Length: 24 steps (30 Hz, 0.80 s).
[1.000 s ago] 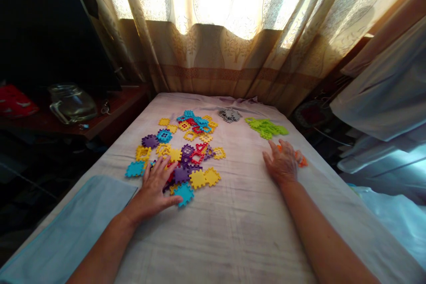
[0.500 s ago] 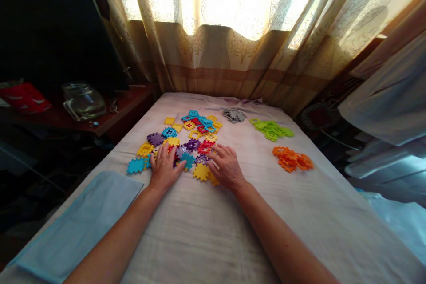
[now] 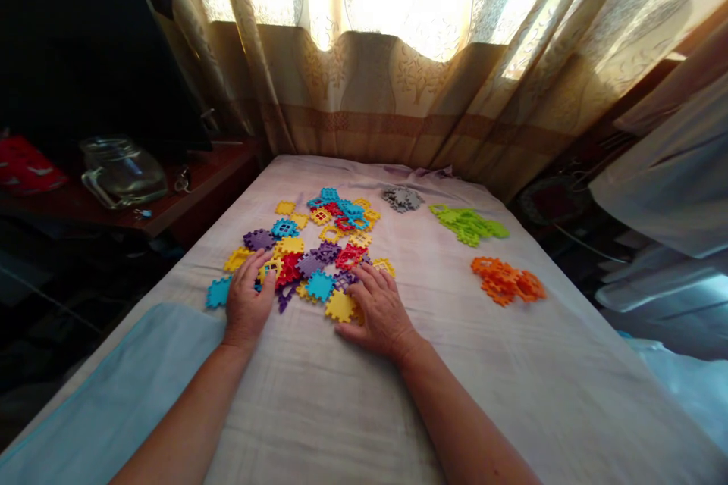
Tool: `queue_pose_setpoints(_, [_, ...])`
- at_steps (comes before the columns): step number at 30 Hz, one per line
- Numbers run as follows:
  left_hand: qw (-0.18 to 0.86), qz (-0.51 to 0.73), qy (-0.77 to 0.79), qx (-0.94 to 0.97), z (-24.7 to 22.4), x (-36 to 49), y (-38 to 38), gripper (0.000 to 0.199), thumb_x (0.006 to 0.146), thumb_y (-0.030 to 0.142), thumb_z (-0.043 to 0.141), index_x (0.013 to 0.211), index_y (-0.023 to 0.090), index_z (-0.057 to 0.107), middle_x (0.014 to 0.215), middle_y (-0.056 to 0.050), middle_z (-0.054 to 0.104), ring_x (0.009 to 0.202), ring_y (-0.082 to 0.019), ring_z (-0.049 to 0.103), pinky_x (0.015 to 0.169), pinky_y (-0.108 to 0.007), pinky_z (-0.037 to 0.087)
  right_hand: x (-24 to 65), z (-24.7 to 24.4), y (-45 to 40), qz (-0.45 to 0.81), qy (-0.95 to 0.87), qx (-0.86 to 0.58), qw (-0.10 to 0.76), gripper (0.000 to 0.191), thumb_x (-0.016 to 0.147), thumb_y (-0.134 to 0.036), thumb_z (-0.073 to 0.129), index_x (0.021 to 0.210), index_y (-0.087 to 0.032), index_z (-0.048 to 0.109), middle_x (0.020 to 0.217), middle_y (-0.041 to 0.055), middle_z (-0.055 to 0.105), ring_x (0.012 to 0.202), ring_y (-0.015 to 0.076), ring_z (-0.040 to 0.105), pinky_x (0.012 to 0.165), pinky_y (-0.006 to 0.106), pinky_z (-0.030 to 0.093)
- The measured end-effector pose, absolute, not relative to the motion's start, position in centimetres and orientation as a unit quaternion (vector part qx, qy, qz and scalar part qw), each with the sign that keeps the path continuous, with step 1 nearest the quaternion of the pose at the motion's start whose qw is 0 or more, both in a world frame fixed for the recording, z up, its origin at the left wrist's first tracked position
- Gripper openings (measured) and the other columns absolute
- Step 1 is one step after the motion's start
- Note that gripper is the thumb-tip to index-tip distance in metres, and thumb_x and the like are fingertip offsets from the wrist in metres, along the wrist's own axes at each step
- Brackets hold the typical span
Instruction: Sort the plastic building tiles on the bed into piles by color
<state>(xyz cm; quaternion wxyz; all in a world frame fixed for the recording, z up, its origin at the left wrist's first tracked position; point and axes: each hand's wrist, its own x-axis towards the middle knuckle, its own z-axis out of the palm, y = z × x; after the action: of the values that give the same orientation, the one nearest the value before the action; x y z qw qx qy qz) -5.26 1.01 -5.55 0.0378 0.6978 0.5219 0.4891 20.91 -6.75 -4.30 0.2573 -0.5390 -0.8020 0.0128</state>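
Here, tiles (image 3: 320, 286), between left and right fingers (image 3: 371, 280)

left hand (image 3: 249, 308) at yellow windowed piece (image 3: 276, 264) | right hand (image 3: 382, 312) over mixed-colour pieces (image 3: 320, 286) | orange pile (image 3: 503, 284) farther right

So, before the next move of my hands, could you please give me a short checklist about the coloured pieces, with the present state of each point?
1. Orange pile apart from the green pile: ok.
2. Gray pile one colour only: ok.
3. Mixed pile one colour only: not ok; yellow, blue, purple and red lie together.
4. Left hand, at the mixed pile's left side, has a piece in its grip: cannot tell.
5. Right hand, at its right side, has one: cannot tell.
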Motion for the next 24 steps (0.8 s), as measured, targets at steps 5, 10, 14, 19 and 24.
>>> queue_pose_setpoints(5, [0.065, 0.474, 0.524, 0.704, -5.6, -5.0, 1.1, 0.033, 0.090, 0.037, 0.050, 0.114, 0.020, 0.065, 0.128, -0.011, 0.065, 0.123, -0.025, 0.059, 0.111, -0.046, 0.043, 21.1, -5.1, -6.3, 0.008, -0.795, -0.529, 0.296, 0.048, 0.072, -0.049, 0.073, 0.108, -0.018, 0.064, 0.140, 0.0166, 0.056, 0.138, 0.0320, 0.040, 0.115, 0.050, 0.025])
queue_pose_setpoints(10, [0.068, 0.476, 0.529, 0.699, -5.5, -5.0, 1.0, 0.033, 0.089, 0.038, 0.051, 0.112, 0.020, 0.066, 0.128, -0.011, 0.066, 0.121, -0.025, 0.060, 0.110, -0.046, 0.044, 24.3, -5.5, -5.3, -0.034, -0.729, -0.588, 0.348, 0.046, 0.078, -0.046, 0.066, 0.114, -0.019, 0.060, 0.138, 0.0167, 0.057, 0.137, 0.0305, 0.042, 0.113, 0.048, 0.029])
queue_pose_setpoints(14, [0.071, 0.473, 0.533, 0.698, -5.4, -4.9, 1.0, 0.033, 0.089, 0.039, 0.050, 0.110, 0.020, 0.067, 0.127, -0.011, 0.067, 0.121, -0.025, 0.061, 0.109, -0.045, 0.044, 28.4, -6.1, -4.7, -0.056, -0.622, -0.705, 0.336, 0.044, 0.078, -0.049, 0.065, 0.110, -0.018, 0.060, 0.134, 0.0179, 0.058, 0.132, 0.0328, 0.046, 0.108, 0.050, 0.034])
queue_pose_setpoints(19, [0.070, 0.467, 0.531, 0.703, -5.4, -4.9, 0.9, 0.033, 0.090, 0.039, 0.050, 0.109, 0.018, 0.068, 0.127, -0.013, 0.067, 0.122, -0.025, 0.060, 0.110, -0.045, 0.044, 31.2, -6.7, -4.7, -0.049, -0.562, -0.778, 0.276, 0.043, 0.079, -0.050, 0.062, 0.108, -0.019, 0.061, 0.128, 0.0158, 0.061, 0.127, 0.0322, 0.048, 0.104, 0.049, 0.036])
queue_pose_setpoints(24, [0.068, 0.458, 0.532, 0.709, -5.2, -4.9, 0.8, 0.032, 0.090, 0.037, 0.050, 0.109, 0.019, 0.068, 0.128, -0.011, 0.066, 0.122, -0.024, 0.060, 0.110, -0.044, 0.043, 31.1, -6.7, -4.7, -0.050, -0.554, -0.795, 0.244, 0.039, 0.078, -0.048, 0.061, 0.105, -0.020, 0.062, 0.120, 0.0132, 0.063, 0.120, 0.0303, 0.050, 0.101, 0.046, 0.037])
